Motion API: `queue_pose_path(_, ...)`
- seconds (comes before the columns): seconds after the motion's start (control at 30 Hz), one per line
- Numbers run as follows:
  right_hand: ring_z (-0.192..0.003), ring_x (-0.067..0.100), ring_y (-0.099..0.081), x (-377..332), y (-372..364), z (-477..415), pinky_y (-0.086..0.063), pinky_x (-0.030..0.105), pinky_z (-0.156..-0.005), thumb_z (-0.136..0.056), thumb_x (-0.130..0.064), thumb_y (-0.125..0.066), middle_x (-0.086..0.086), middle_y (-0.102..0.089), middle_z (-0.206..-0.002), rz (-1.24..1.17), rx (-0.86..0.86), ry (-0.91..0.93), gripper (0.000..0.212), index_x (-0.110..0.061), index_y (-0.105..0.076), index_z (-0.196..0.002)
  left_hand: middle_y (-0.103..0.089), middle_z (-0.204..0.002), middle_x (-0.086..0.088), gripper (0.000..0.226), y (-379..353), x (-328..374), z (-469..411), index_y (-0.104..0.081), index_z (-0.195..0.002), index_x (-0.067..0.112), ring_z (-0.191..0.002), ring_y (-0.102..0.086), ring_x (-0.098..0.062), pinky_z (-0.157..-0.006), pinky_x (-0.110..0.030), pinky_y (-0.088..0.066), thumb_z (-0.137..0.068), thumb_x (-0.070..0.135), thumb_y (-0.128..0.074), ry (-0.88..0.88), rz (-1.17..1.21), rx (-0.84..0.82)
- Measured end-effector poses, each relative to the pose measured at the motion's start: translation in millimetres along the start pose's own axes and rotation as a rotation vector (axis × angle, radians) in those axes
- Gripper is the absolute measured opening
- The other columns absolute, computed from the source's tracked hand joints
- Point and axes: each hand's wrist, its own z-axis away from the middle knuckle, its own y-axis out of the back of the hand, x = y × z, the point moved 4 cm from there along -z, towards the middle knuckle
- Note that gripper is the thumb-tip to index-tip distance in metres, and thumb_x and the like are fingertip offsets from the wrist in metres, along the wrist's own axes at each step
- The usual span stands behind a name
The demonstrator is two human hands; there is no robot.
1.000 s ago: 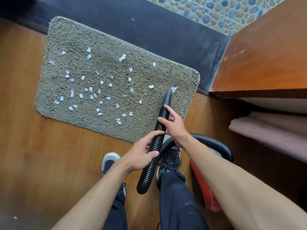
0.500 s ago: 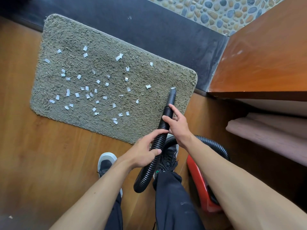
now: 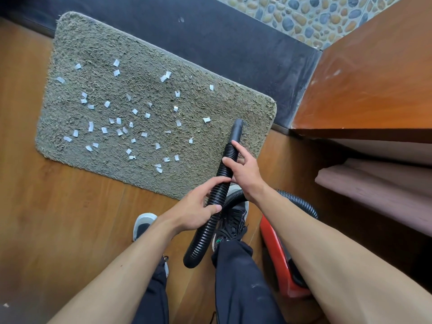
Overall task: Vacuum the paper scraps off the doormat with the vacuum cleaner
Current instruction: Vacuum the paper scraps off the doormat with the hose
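A grey shaggy doormat [image 3: 145, 54] lies on the wood floor, strewn with several small white paper scraps [image 3: 119, 132], mostly on its left and middle. The black ribbed vacuum hose [image 3: 205, 232] runs up from the floor to its smooth nozzle [image 3: 236, 132], whose tip rests on the mat's right end. My right hand [image 3: 243, 169] grips the hose just below the nozzle. My left hand [image 3: 198, 209] grips the hose lower down. The red vacuum body [image 3: 278, 260] sits on the floor at my right, partly hidden by my right arm.
A wooden cabinet or shelf [image 3: 374, 85] rises at the right, with a pinkish padded surface [image 3: 378, 192] below it. A dark threshold strip [image 3: 210, 31] borders the mat's far side, with pebble flooring [image 3: 304, 15] beyond. My two shoes [image 3: 145, 225] stand near the mat's front edge.
The scrap by the nozzle at the mat's right end is gone. The nozzle shifted slightly along that end, and both hands kept their grip on the hose.
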Motion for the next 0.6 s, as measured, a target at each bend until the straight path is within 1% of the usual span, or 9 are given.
queue_pose_path(0.03, -0.075, 0.015, -0.064, -2, -1, 0, -0.059, 0.035, -0.07, -0.091, -0.003, -0.063, 0.006, -0.063, -0.091, 0.002, -0.001, 0.001, 0.062, -0.025, -0.043, -0.146, -0.058, -0.116, 0.015, 0.067, 3, 2, 0, -0.05, -0.129, 0.056, -0.102, -0.064, -0.018, -0.1, -0.05, -0.053, -0.097, -0.002, -0.055, 0.005, 0.01, -0.006)
queue_pose_path(0.13, -0.071, 0.012, -0.064, -8, -1, 1, -0.056, 0.027, -0.059, -0.092, -0.004, -0.062, 0.005, -0.062, -0.091, -0.006, 0.001, -0.013, 0.06, -0.025, -0.042, -0.145, -0.058, -0.122, 0.005, 0.068, 8, 7, -2, -0.049, -0.129, 0.058, -0.112, -0.062, -0.025, -0.097, -0.049, -0.055, -0.097, -0.001, -0.055, 0.012, 0.01, -0.021)
queue_pose_path(0.2, -0.073, 0.012, -0.065, -11, -2, 1, -0.056, 0.026, -0.06, -0.092, -0.005, -0.062, 0.006, -0.062, -0.094, 0.01, -0.01, -0.023, 0.062, -0.025, -0.041, -0.147, -0.057, -0.125, -0.001, 0.067, 9, 9, -2, -0.049, -0.129, 0.059, -0.11, -0.063, -0.027, -0.094, -0.05, -0.056, -0.097, 0.0, -0.056, 0.013, 0.021, -0.023)
queue_pose_path(0.27, -0.077, 0.014, -0.066, -11, -6, 0, -0.058, 0.029, -0.063, -0.092, -0.005, -0.063, 0.007, -0.063, -0.097, 0.039, -0.029, -0.035, 0.062, -0.025, -0.041, -0.147, -0.056, -0.125, -0.007, 0.067, 9, 7, 0, -0.049, -0.129, 0.058, -0.106, -0.065, -0.03, -0.091, -0.05, -0.058, -0.097, 0.0, -0.056, 0.016, 0.053, -0.018)
queue_pose_path(0.33, -0.079, 0.016, -0.067, -11, -13, -1, -0.058, 0.03, -0.065, -0.091, -0.005, -0.063, 0.009, -0.064, -0.101, 0.08, -0.07, -0.043, 0.063, -0.026, -0.042, -0.146, -0.054, -0.123, -0.009, 0.066, 11, 4, 5, -0.049, -0.132, 0.055, -0.101, -0.064, -0.026, -0.085, -0.041, -0.06, -0.097, -0.001, -0.056, 0.017, 0.091, -0.009)
queue_pose_path(0.4, -0.082, 0.017, -0.068, -10, -22, 0, -0.057, 0.03, -0.065, -0.091, -0.006, -0.064, 0.011, -0.064, -0.105, 0.119, -0.117, -0.052, 0.063, -0.027, -0.042, -0.146, -0.052, -0.122, -0.012, 0.064, 14, -1, 12, -0.049, -0.135, 0.05, -0.093, -0.061, -0.019, -0.072, -0.026, -0.058, -0.097, -0.002, -0.055, 0.014, 0.127, 0.004)
queue_pose_path(0.43, -0.084, 0.017, -0.068, -10, -27, 0, -0.058, 0.03, -0.065, -0.091, -0.006, -0.064, 0.011, -0.064, -0.107, 0.132, -0.135, -0.058, 0.063, -0.027, -0.042, -0.146, -0.051, -0.122, -0.012, 0.064, 16, -4, 16, -0.048, -0.136, 0.049, -0.09, -0.061, -0.017, -0.067, -0.021, -0.056, -0.097, -0.002, -0.055, 0.02, 0.138, 0.013)
queue_pose_path(0.53, -0.087, 0.019, -0.068, -7, -44, 0, -0.06, 0.033, -0.07, -0.091, -0.007, -0.065, 0.014, -0.063, -0.11, 0.164, -0.169, -0.065, 0.063, -0.028, -0.042, -0.146, -0.051, -0.12, -0.011, 0.064, 25, -11, 26, -0.047, -0.137, 0.049, -0.078, -0.065, -0.013, -0.058, -0.018, -0.053, -0.098, -0.001, -0.055, 0.038, 0.186, 0.044)
queue_pose_path(0.6, -0.088, 0.021, -0.068, -7, -55, -1, -0.06, 0.036, -0.075, -0.09, -0.007, -0.065, 0.017, -0.064, -0.112, 0.191, -0.179, -0.059, 0.063, -0.029, -0.043, -0.145, -0.053, -0.121, -0.011, 0.065, 30, -14, 30, -0.047, -0.137, 0.048, -0.076, -0.065, -0.012, -0.059, -0.019, -0.053, -0.097, -0.003, -0.055, 0.037, 0.215, 0.069)
